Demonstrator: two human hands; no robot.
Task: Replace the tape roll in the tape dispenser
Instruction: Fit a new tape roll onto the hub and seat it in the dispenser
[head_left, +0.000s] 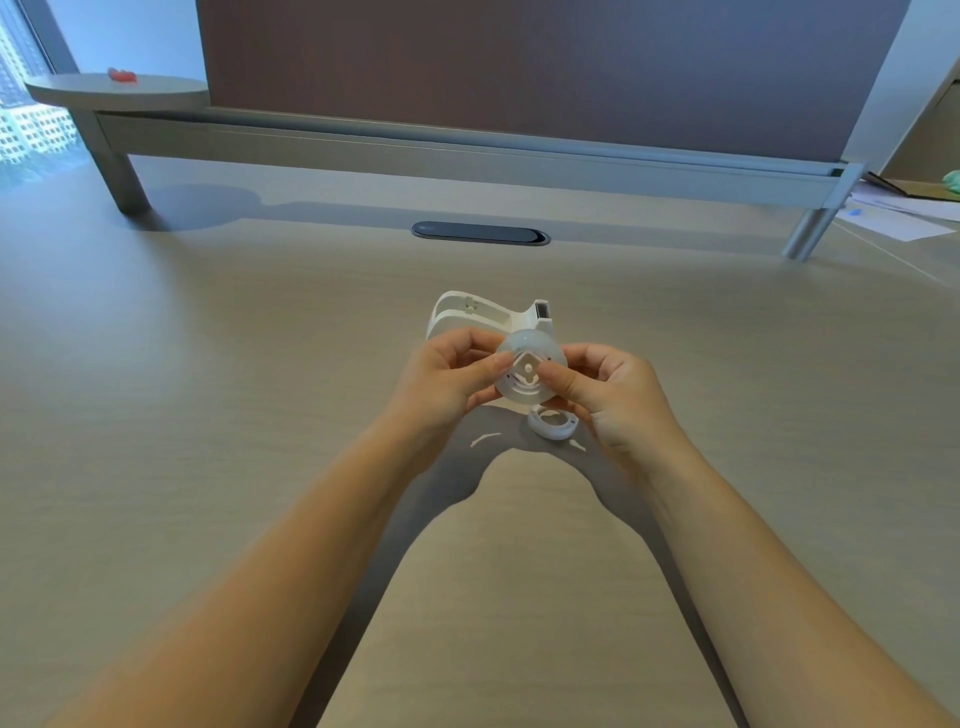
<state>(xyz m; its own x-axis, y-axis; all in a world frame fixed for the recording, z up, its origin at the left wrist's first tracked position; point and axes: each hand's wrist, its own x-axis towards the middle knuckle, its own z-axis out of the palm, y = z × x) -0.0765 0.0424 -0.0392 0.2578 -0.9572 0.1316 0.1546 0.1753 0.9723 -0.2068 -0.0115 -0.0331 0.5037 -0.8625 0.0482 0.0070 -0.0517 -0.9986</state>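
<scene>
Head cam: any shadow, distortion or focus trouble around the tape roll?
Head view: the forearms throw soft shadows on the desk beneath the hands; wide-angle lens bows the partition rail; the translucent tape roll, held between left hand and right hand, has soft, low-contrast edges; bright window at far left is washed out.

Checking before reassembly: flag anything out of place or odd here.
Nothing looks damaged. The dispenser stands empty, a loose white ring lies on the desk, and both hands hold the tape roll.
</scene>
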